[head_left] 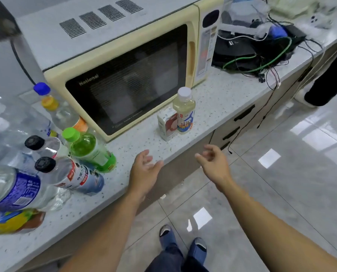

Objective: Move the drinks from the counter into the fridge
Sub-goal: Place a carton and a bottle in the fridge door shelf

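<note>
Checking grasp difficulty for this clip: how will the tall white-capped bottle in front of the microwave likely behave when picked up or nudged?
The white-capped bottle looks nearly full of pale liquid, so probably fairly heavy for its size. It is tall and narrow, so a high push may tip it toward the carton right beside it. Its glossy label could be slightly slippery.

Speckled bench point(218, 99) is loaded: bottle cluster point(69, 154) left, microwave point(124, 75) far, carton point(166, 124) touching pale bottle point(184, 110) centre, cables point(261, 55) far right.

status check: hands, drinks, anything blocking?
Left hand and right hand open, empty, at the counter edge. Pale bottle and carton upright by the microwave; more bottles on the left. Nothing blocking the reach.
</note>
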A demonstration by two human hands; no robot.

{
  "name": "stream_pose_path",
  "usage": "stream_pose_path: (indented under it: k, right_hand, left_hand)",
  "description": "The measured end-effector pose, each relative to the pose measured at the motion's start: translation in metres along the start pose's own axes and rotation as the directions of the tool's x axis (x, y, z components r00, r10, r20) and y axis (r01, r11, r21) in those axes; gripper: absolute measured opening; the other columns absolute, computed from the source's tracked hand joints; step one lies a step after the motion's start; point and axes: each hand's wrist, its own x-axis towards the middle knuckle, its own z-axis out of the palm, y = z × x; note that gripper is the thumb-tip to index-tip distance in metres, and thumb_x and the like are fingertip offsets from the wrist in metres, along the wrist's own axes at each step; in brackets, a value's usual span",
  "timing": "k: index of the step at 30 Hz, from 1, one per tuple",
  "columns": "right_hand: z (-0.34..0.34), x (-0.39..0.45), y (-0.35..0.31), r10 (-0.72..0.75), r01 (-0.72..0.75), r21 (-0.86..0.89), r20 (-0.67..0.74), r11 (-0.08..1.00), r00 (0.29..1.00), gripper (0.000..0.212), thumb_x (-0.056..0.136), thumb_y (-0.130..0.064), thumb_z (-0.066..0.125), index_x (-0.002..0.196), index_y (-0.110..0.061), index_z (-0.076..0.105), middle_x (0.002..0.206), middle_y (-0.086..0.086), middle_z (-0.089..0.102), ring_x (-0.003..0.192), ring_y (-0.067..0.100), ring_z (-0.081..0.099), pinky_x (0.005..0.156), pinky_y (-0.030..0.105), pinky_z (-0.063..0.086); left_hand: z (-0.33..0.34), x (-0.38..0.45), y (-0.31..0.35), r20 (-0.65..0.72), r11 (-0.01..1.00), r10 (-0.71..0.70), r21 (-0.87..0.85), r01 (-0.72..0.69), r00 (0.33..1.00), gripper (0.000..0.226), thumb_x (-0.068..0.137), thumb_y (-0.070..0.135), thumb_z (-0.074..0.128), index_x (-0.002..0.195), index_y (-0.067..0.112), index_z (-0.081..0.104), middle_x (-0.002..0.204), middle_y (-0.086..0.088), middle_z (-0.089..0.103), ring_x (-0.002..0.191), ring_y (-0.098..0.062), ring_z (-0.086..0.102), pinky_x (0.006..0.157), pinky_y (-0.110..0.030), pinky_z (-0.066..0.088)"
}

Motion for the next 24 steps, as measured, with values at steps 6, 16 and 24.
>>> stream_pose_path:
  k: [6,16,24]
  right_hand:
    - [0.024,0.056,-0.059,-0.171,0.170,-0.020,-0.048,0.985,0.984,0.085,0.074,-0.044,0.082,0.143,-0.037,0.032,0.140,-0.009,0.047,0.121,0.010,0.049,0.098,0.031,0.045]
    - [0.044,0.091,-0.081,-0.265,0.266,0.005,-0.037,0.964,0.963,0.066,0.070,-0.033,0.080,0.124,-0.039,0.043,0.107,-0.030,0.057,0.098,-0.021,0.054,0.075,0.008,0.044]
    - [0.051,0.091,-0.079,-0.245,0.247,0.016,-0.082,0.969,0.966,0.065,0.071,-0.034,0.086,0.119,-0.041,0.043,0.104,-0.029,0.057,0.096,-0.018,0.056,0.081,0.021,0.049]
  left_hand:
    - [0.023,0.058,0.045,-0.006,0.991,0.113,0.068,-0.112,0.994,0.076,0.081,0.039,0.078,0.144,0.035,0.035,0.145,0.007,0.047,0.125,-0.011,0.049,0.089,-0.027,0.046]
    - [0.036,0.098,0.052,0.038,0.991,0.134,-0.024,-0.133,0.990,0.029,0.083,0.046,0.074,0.101,0.029,0.058,0.102,0.012,0.067,0.095,-0.004,0.064,0.065,-0.017,0.048]
    - [0.016,0.072,0.038,0.002,0.956,0.054,-0.289,-0.051,0.999,0.008,0.093,0.034,0.063,0.101,0.032,0.062,0.098,0.010,0.073,0.091,-0.006,0.071,0.074,-0.026,0.059]
